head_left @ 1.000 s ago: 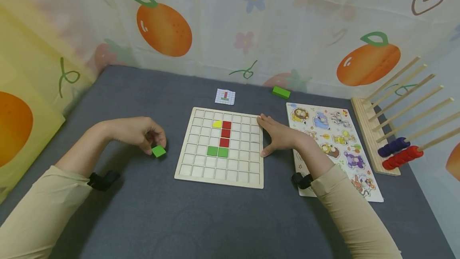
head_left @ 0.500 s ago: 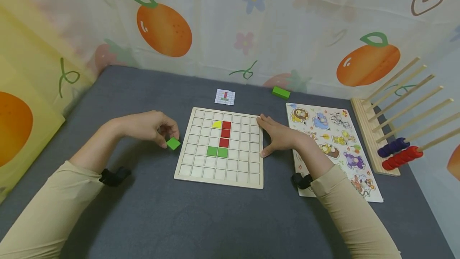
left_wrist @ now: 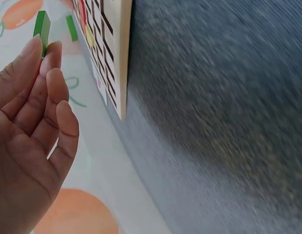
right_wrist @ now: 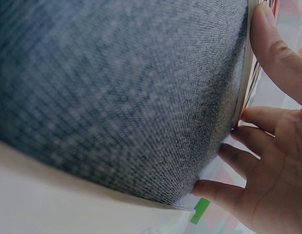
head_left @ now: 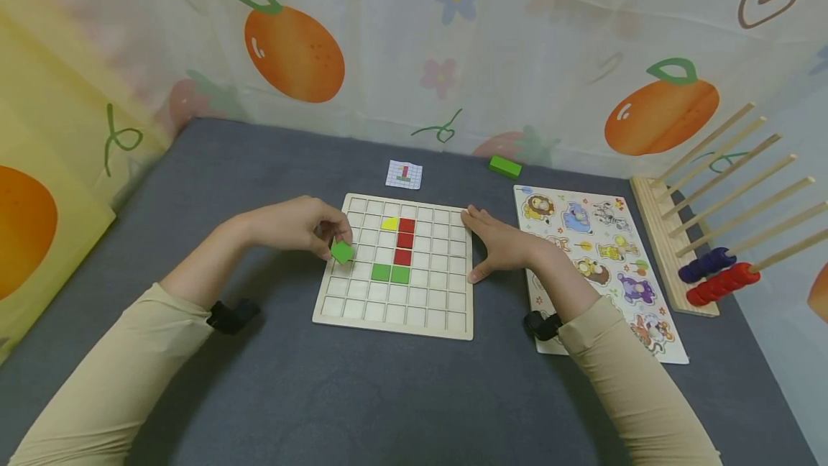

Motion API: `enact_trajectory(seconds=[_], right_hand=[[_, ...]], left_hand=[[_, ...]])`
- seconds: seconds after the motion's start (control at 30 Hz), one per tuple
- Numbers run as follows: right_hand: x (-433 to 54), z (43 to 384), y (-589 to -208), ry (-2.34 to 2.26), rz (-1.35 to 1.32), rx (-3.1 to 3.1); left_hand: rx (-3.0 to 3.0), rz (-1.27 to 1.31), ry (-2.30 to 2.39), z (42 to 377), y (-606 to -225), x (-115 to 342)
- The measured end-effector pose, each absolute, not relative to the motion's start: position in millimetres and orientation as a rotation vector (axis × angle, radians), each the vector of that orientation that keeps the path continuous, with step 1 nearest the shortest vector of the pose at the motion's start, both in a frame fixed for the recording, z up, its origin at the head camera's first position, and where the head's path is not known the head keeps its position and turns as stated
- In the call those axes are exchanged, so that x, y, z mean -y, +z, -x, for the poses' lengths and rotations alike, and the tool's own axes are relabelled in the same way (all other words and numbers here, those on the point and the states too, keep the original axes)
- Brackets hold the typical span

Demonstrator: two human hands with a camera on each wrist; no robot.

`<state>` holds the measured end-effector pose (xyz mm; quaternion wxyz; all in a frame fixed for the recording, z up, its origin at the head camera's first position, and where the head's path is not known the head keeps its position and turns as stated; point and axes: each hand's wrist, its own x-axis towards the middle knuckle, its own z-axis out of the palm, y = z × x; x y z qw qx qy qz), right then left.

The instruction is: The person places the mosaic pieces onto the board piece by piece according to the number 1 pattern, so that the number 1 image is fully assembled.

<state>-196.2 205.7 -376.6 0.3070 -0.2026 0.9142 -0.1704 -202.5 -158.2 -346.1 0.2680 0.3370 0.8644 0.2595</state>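
Observation:
My left hand (head_left: 300, 225) pinches a green square tile (head_left: 342, 251) between thumb and fingertips, above the left side of the wooden grid board (head_left: 394, 331). In the left wrist view the same tile (left_wrist: 42, 30) stands tilted at the fingertips, clear of the board (left_wrist: 122, 73). On the board lie a yellow piece (head_left: 390, 224), a column of three red tiles (head_left: 404, 241) and two green tiles (head_left: 391, 273) below. My right hand (head_left: 501, 241), fingers spread, rests against the board's right edge; the right wrist view shows its thumb (right_wrist: 275, 44) on that edge.
Behind the board lies a small printed grid card (head_left: 404, 175). A green block (head_left: 505, 167) sits near the curtain. To the right are an animal picture board (head_left: 591, 257), partly under my right forearm, and a wooden peg rack (head_left: 675, 250) with blue and red beads.
My left hand has moved right with the green tile, from the bare table to over the board's left edge, and the tile now tilts more. The right hand has stayed in place.

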Motion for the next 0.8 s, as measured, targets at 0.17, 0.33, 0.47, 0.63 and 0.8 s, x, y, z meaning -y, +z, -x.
enact_trajectory(seconds=[0.17,0.33,0.47,0.63,0.8], right_hand=[[-206,196,-377,-0.463,0.539,-2.413],[-206,197,-377,-0.463,0.547,-2.411],[-206,197,-376,-0.462,0.552,-2.409],[-206,196,-376,-0.467,0.539,-2.408],[-206,196,-376,-0.466,0.544,-2.411]], left_hand=[[-2.301,-0.923,0.716,203,-348,144],[-2.289,-0.948,0.721,202,-351,132],[-2.289,-0.957,0.746,201,-351,125],[-2.302,-0.989,0.792,200,-352,115],[-2.31,-1.024,0.787,199,-354,106]])
